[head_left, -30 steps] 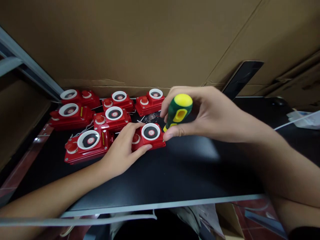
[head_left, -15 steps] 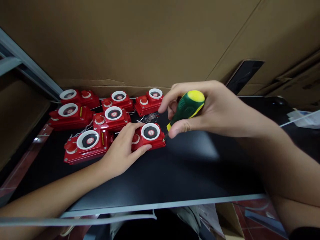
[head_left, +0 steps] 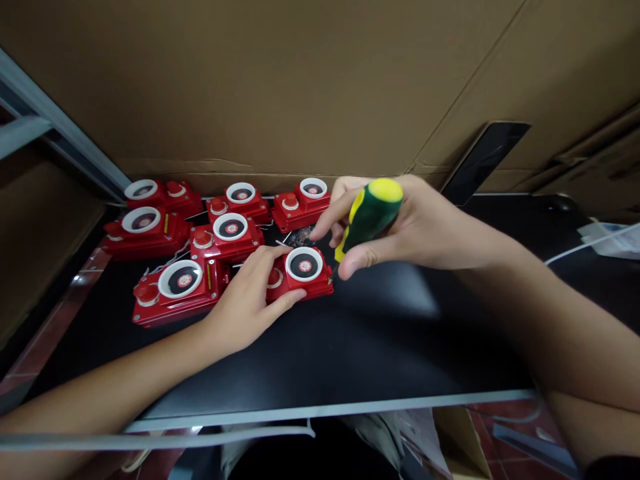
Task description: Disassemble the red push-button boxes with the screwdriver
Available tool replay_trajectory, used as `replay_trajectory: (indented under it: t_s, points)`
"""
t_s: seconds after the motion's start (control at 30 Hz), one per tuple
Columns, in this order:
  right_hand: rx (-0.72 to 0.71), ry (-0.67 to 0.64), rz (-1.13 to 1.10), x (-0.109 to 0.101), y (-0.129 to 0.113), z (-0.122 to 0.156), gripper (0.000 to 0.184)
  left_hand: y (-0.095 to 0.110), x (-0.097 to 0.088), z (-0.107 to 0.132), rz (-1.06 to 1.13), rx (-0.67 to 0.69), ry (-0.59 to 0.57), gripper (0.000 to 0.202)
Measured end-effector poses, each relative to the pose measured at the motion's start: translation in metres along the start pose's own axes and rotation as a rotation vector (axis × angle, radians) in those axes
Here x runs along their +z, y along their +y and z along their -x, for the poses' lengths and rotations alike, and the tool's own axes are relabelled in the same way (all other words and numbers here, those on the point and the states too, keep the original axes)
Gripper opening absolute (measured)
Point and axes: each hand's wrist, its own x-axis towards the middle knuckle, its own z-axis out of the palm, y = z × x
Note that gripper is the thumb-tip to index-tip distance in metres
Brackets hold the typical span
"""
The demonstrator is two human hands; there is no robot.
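Observation:
My left hand [head_left: 247,303] grips the left end of a small red plastic box [head_left: 303,272] with a white ring and a black disc on top, pressing it onto the black table [head_left: 380,333]. My right hand [head_left: 400,223] is wrapped round a green and yellow screwdriver [head_left: 369,213], tilted with its handle up to the right. The screwdriver's tip meets the box's right front corner.
Several more red boxes of the same kind lie at the back left, such as one [head_left: 175,290] beside my left wrist. Brown cardboard [head_left: 300,87] walls the back. A dark flat panel [head_left: 483,160] leans at the right. A white cable [head_left: 575,247] crosses the far right.
The screwdriver tilted from nearly upright to leaning right, then shifted a little lower and left. My left hand and the box stayed in place.

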Motion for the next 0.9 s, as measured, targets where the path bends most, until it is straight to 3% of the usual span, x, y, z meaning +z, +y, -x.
replay_trajectory:
  t_s: [0.13, 0.4, 0.5, 0.6, 0.77, 0.9]
  points:
    - [0.093, 0.053, -0.116, -0.009, -0.002, 0.002, 0.058, 0.0, 0.001, 0.0, 0.003, 0.001, 0.003, 0.052]
    - [0.089, -0.21, -0.317, -0.004, 0.008, 0.0, 0.02, -0.001, 0.001, 0.0, -0.012, 0.005, 0.003, 0.052]
    - [0.095, -0.16, -0.386, 0.004, 0.002, 0.001, 0.02, -0.001, 0.001, 0.0, -0.005, 0.004, 0.002, 0.051]
    - [0.117, -0.032, -0.082, 0.008, -0.015, 0.007, 0.026, -0.001, 0.001, 0.0, -0.001, 0.007, -0.002, 0.05]
    - [0.283, -0.318, 0.689, 0.022, -0.026, 0.014, 0.034, -0.002, 0.002, 0.0, -0.013, -0.002, 0.005, 0.051]
    - [0.345, -0.31, 0.868, 0.038, -0.019, 0.009, 0.021, -0.001, 0.002, 0.0, -0.03, 0.011, 0.007, 0.051]
